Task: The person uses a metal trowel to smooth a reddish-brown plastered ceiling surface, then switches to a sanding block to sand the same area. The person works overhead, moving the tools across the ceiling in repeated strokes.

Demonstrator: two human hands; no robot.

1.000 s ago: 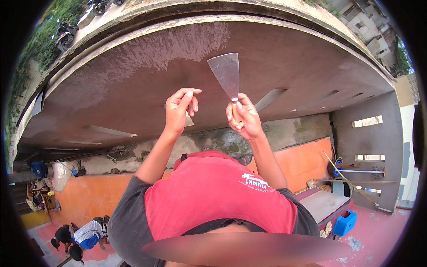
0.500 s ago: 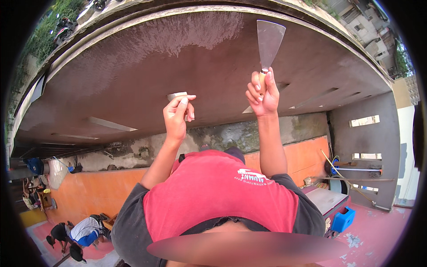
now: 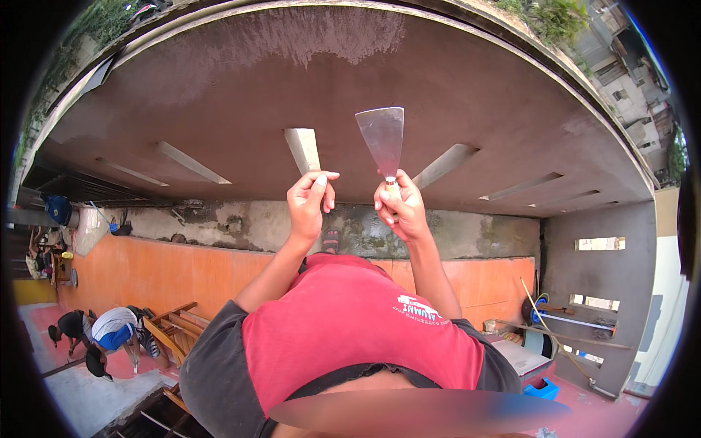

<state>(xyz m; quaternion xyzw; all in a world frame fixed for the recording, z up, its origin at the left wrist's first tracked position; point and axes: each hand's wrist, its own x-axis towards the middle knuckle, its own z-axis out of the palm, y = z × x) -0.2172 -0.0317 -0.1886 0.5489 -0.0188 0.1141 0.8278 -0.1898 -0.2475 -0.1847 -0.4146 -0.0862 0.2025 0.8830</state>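
Observation:
My right hand (image 3: pixel 404 208) grips the wooden handle of a wide metal scraper (image 3: pixel 381 139), its blade pointing up in the view toward the grey-brown plastered wall (image 3: pixel 219 87). Whether the blade touches the wall I cannot tell. My left hand (image 3: pixel 308 201) is beside it on the left, empty, fingers loosely bent and apart with the index stretched toward the right. Behind the hands the wall has slanted slot openings (image 3: pixel 299 146) and a lighter, streaked patch (image 3: pixel 299 40) along its upper part.
Two people (image 3: pixel 124 332) bend at lower left beside wooden furniture (image 3: pixel 164 328). An orange walkway (image 3: pixel 139 263) borders a stained concrete strip (image 3: pixel 482 237), where my sandalled foot (image 3: pixel 330 241) shows. At right are leaning poles (image 3: pixel 548 321), a blue plastic stool (image 3: pixel 540 390) and a side wall (image 3: pixel 591 270).
The scraper rose to the upper right half a second ago and is now lower and further left. Both hands sit lower in the view, and the surroundings have shifted with my head.

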